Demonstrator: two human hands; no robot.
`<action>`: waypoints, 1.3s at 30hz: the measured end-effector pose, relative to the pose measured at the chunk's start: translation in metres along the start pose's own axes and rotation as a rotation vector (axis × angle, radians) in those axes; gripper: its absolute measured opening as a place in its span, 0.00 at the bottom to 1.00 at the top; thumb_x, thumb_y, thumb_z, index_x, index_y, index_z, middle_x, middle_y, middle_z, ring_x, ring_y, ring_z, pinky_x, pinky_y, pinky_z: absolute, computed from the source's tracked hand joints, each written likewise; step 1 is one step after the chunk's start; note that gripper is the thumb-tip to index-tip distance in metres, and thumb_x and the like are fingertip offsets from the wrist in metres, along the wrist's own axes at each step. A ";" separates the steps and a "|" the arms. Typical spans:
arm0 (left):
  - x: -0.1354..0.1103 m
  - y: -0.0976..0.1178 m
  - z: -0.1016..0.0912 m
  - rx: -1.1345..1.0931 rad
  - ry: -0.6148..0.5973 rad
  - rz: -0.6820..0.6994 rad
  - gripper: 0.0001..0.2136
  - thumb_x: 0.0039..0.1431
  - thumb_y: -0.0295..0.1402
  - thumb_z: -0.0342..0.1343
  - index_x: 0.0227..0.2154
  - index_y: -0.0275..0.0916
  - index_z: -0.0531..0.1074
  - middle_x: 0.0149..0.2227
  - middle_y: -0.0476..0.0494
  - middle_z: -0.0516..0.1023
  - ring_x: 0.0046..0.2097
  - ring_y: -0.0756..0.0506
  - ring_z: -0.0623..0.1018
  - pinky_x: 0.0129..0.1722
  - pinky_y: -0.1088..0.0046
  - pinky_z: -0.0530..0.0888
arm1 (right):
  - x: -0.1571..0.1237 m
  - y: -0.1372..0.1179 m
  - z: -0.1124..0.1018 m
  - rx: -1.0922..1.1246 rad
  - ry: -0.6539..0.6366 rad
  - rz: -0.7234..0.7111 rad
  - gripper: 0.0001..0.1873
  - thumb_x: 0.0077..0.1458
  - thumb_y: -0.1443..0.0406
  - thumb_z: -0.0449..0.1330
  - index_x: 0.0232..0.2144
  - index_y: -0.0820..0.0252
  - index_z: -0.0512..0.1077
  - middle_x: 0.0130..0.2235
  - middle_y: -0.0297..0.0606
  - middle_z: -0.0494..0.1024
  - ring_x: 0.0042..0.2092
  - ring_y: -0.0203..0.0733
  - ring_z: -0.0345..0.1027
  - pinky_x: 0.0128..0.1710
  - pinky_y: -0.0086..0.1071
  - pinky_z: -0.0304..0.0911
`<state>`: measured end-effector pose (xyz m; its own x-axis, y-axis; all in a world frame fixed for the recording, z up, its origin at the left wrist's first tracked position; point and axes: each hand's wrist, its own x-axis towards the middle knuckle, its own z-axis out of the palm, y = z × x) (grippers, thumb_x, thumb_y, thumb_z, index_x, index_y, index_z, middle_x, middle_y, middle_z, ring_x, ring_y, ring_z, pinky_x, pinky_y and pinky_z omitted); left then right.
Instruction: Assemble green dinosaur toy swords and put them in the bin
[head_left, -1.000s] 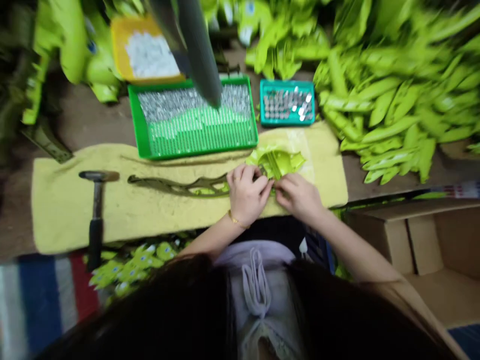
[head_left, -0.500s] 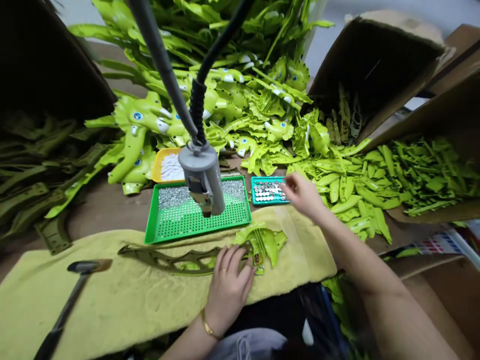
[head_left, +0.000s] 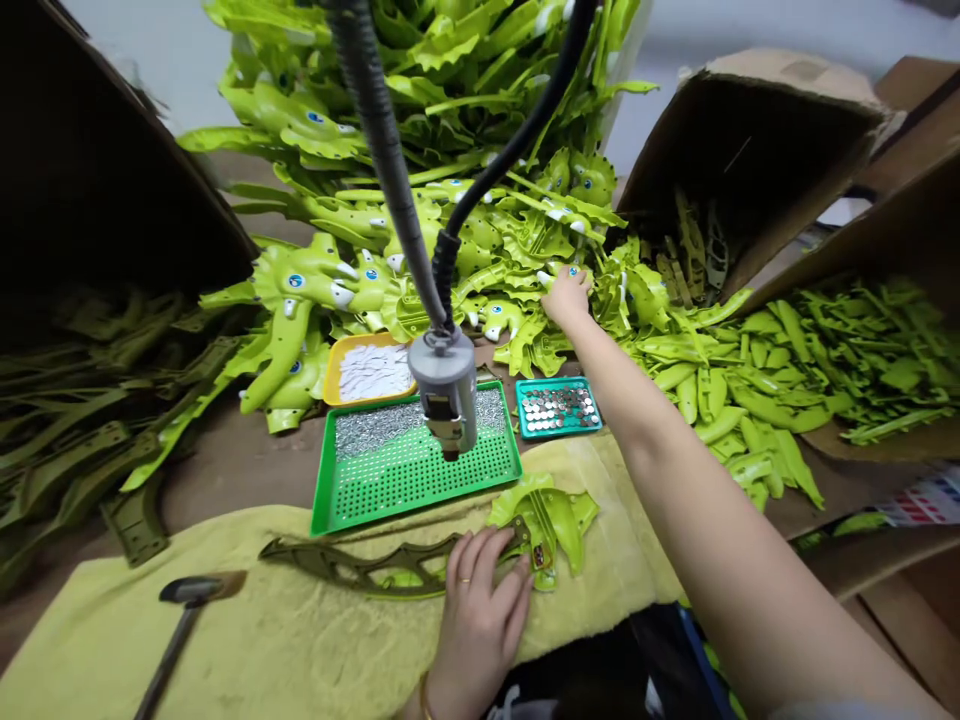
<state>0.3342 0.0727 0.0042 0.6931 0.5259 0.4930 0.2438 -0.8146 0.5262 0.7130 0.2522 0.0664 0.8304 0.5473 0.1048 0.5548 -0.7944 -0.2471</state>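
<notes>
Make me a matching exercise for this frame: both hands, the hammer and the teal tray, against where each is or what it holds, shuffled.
1. Left hand
2. Right hand
3. Hammer
4. Teal tray

A. Lying near the left end of the yellow cloth
B. At the heap of light green parts
C. Holding silvery discs
D. Over the long olive part

Pairs: 1-D, 2-B, 3-A, 4-C

The middle is bright, the left shadowed.
</notes>
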 end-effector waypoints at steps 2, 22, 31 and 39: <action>0.000 0.000 -0.001 0.011 -0.003 0.016 0.08 0.61 0.27 0.53 0.37 0.42 0.77 0.45 0.39 0.78 0.51 0.40 0.75 0.54 0.53 0.70 | -0.005 0.001 -0.016 0.005 0.033 -0.029 0.31 0.58 0.69 0.56 0.61 0.78 0.56 0.61 0.70 0.61 0.61 0.61 0.60 0.58 0.48 0.58; 0.004 0.007 -0.010 -0.078 -0.192 0.056 0.09 0.61 0.32 0.56 0.42 0.38 0.77 0.49 0.32 0.75 0.55 0.36 0.72 0.55 0.49 0.71 | -0.194 0.206 -0.147 0.741 1.001 -0.294 0.12 0.49 0.62 0.66 0.39 0.46 0.79 0.41 0.37 0.82 0.43 0.48 0.75 0.44 0.46 0.65; 0.011 0.031 -0.036 -1.384 0.081 -0.958 0.19 0.62 0.51 0.52 0.42 0.39 0.73 0.49 0.39 0.79 0.47 0.41 0.80 0.39 0.65 0.80 | -0.345 0.173 -0.075 0.620 -0.236 -1.083 0.25 0.53 0.63 0.62 0.54 0.48 0.68 0.66 0.43 0.61 0.65 0.53 0.59 0.57 0.51 0.66; 0.030 0.039 -0.041 -1.356 0.359 -0.662 0.09 0.64 0.42 0.54 0.37 0.43 0.72 0.50 0.47 0.79 0.50 0.43 0.79 0.41 0.66 0.82 | -0.302 0.124 -0.059 0.529 -0.328 -0.947 0.46 0.52 0.50 0.61 0.67 0.54 0.48 0.64 0.48 0.61 0.64 0.61 0.55 0.64 0.60 0.52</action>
<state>0.3369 0.0671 0.0674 0.4715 0.8808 -0.0427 -0.4829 0.2984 0.8233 0.5338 -0.0269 0.0605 -0.0091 0.9736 0.2280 0.7965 0.1449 -0.5870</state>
